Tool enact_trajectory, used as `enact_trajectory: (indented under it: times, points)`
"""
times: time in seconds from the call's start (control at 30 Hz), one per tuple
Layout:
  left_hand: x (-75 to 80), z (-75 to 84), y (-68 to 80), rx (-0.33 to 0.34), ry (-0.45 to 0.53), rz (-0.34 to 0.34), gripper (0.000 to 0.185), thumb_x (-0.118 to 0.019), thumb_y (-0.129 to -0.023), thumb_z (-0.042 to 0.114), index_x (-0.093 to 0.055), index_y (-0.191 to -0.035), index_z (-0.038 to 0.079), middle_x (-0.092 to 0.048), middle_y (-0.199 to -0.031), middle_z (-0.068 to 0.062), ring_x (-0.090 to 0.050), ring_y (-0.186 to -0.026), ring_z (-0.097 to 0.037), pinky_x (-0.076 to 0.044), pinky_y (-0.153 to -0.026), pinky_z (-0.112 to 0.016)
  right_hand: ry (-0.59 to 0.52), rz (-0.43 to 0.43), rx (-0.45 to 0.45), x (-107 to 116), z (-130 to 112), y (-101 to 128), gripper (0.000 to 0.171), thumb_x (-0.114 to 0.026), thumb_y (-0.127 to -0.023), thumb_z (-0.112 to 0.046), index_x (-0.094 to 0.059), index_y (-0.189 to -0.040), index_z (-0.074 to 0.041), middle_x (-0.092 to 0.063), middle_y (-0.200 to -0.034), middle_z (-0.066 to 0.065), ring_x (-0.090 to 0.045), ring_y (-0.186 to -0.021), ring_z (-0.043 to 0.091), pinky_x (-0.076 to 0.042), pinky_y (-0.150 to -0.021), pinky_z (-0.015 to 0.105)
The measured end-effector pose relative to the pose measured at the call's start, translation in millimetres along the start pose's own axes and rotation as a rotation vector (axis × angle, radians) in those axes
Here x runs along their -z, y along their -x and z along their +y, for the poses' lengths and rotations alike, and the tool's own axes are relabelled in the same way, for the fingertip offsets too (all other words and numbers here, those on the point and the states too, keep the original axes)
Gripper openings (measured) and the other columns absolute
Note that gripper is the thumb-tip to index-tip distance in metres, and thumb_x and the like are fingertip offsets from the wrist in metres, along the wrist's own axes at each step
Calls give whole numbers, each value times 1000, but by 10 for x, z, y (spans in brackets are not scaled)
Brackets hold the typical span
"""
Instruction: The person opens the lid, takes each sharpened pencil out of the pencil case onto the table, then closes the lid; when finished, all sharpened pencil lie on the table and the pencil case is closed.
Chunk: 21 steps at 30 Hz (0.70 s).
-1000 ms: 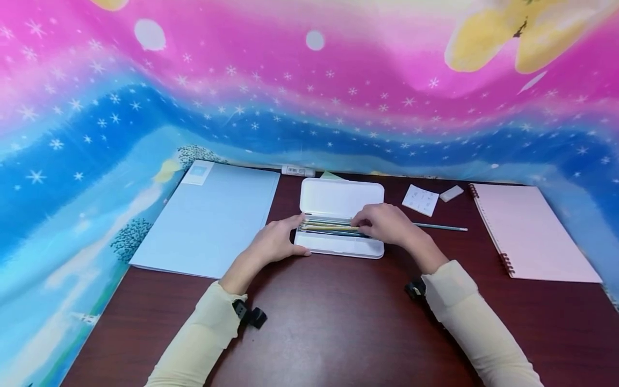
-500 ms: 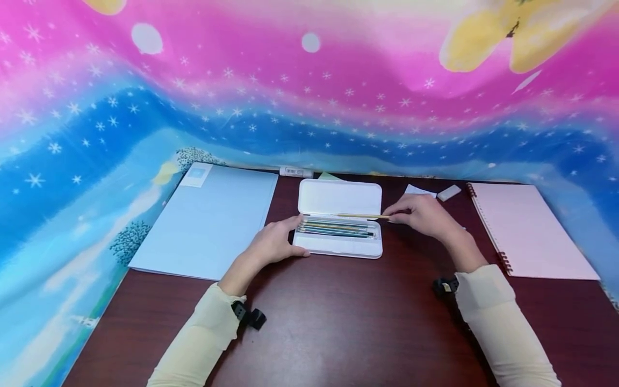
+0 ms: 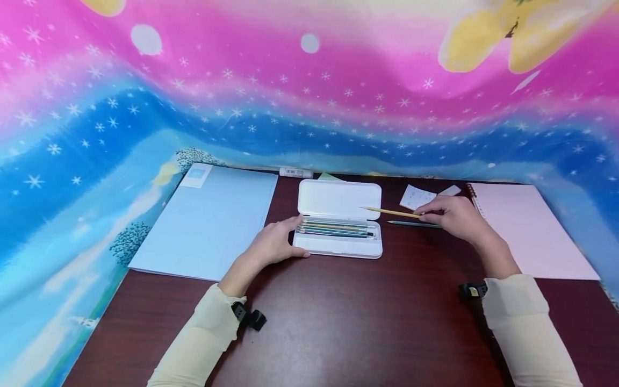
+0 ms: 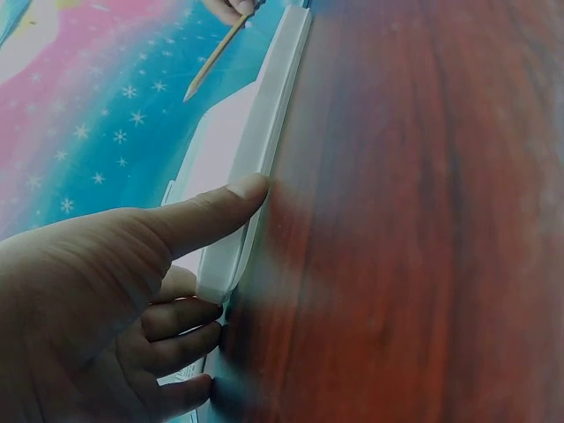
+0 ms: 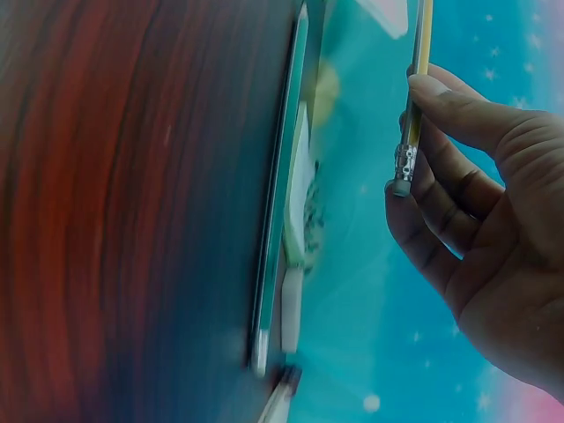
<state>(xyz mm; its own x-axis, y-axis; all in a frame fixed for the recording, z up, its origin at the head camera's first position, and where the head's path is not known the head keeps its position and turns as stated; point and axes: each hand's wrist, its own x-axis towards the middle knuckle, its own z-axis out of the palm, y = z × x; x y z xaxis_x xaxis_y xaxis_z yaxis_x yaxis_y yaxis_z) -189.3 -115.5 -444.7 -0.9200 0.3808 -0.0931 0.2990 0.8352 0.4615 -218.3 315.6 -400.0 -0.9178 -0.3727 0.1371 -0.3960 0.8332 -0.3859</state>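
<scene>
A white pencil case lies open mid-table, its lid flat behind it and several pencils in its tray. My left hand holds the case's left end, thumb along the front edge. My right hand is right of the case and pinches a yellow pencil by its eraser end, tip pointing left over the lid's corner. A teal pencil lies on the table just below it.
A pale blue folder lies to the left and a pink spiral notebook to the right. A small printed paper, a white eraser and a glue stick sit near the back edge. Dark wood table.
My right hand lifted the yellow pencil out of the case and carried it right, past the case's end. The left hand has stayed on the case.
</scene>
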Motion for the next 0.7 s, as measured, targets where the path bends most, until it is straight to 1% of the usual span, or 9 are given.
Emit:
enact_trajectory:
  times: [0.13, 0.23, 0.33, 0.57, 0.7]
  points:
    - [0, 5, 6, -5, 1, 3, 99, -84, -79, 50, -38, -157, 10, -44, -160, -8, -49, -142, -32, -45, -112, -49, 3, -15, -31, 78, 108, 94, 16, -75, -91, -13, -83, -105, -17, -77, -99, 8, -66, -89, 25, -51, -71, 34]
    - [0, 5, -1, -9, 5, 3, 99, -84, -79, 49, -38, -157, 10, -44, -160, -7, -50, -141, -32, -45, -112, -49, 25, -10, -34, 125, 185, 148, 16, -76, -91, -13, -83, -104, -18, -77, -104, 11, -68, -95, 29, -52, -75, 40]
    - [-5, -1, -16, -7, 4, 5, 99, -84, -79, 49, -38, -157, 11, -44, -160, -6, -49, -142, -31, -45, -112, -49, 40, -8, -42, 160, 254, 192, 15, -76, -91, -13, -83, -104, -18, -76, -104, 13, -68, -95, 30, -53, -77, 43]
    - [-20, -21, -21, -7, 9, 14, 99, -84, -79, 50, -38, -157, 11, -45, -159, -7, -50, -142, -31, -45, -112, -49, 63, -5, -49, 153, 390, 276, 14, -77, -90, -14, -84, -101, -20, -77, -98, 7, -68, -88, 26, -51, -74, 39]
    - [-22, -15, -11, -8, 13, 10, 100, -85, -79, 50, -37, -158, 11, -45, -159, -7, -50, -142, -30, -45, -112, -49, 58, -32, -74, 103, 468, 305, 14, -76, -90, -13, -84, -100, -20, -77, -98, 6, -69, -90, 26, -52, -79, 43]
